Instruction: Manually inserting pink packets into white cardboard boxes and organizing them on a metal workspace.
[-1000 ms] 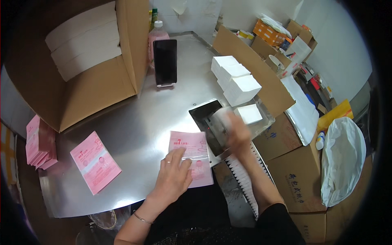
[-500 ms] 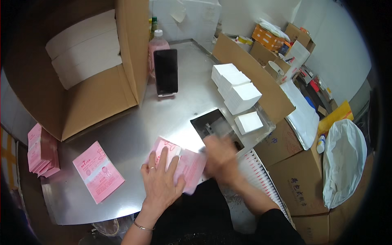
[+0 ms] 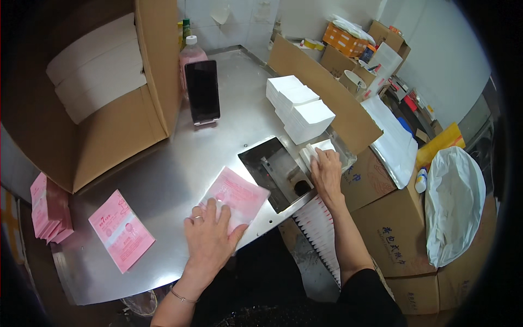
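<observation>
My left hand [image 3: 212, 234] lies with spread, slightly bent fingers on a pink printed plastic bag [image 3: 239, 191] near the table's front edge. The bag spreads out beyond my fingertips; part of it is under the hand. My right hand [image 3: 327, 177] is closed round a small pile of white folded tissues [image 3: 308, 156] beside the rectangular opening [image 3: 275, 169] in the tabletop. Its fingertips press on the pile's top. Just behind stand several taller piles of white folded tissues [image 3: 299, 109]. Left of my left hand lies a stack of pink bags [image 3: 121, 231].
A big open carton [image 3: 114, 141] with white bundles [image 3: 101, 71] stands at the far left. More pink bags [image 3: 49, 210] stand at the left edge. A phone [image 3: 202, 91] on a stand is before a pink bottle [image 3: 192, 53]. Cartons [image 3: 387, 240] and a white plastic bag [image 3: 455, 207] are right.
My right hand has moved from beside the pink bag to the right, onto the small tissue pile. The pink bag has turned and lies flatter under my left hand. The whole view has shifted slightly.
</observation>
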Tool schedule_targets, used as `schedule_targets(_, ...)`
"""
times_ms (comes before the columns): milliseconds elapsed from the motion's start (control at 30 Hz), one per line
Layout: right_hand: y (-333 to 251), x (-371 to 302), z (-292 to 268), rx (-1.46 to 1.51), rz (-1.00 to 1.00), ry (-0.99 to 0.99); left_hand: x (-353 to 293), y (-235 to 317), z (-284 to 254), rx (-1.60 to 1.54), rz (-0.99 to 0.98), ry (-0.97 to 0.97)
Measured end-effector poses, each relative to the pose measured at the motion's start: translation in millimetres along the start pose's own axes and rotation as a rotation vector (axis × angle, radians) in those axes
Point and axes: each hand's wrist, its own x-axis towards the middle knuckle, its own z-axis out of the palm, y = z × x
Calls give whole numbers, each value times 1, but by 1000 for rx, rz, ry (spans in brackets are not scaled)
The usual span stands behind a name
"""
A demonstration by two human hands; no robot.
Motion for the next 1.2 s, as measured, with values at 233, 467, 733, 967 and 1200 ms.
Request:
schedule_targets(233,4,6,2,1,45,-6,0,-1,6,9,37,38)
schedule_targets(467,16,4,3,59,62,23,2,0,9,-99,27,44)
schedule_targets(733,-27,-12,-5,164,-253,128,-3,-1,18,-269,173,26)
schedule_targets(967,-151,-75,-8,341,-646,-152,-2,-5,-3,-288,68,-4)
schedule_targets(1200,-105,-13,60,261,-242,-393,-23,-29,-25,-182,-71,-40)
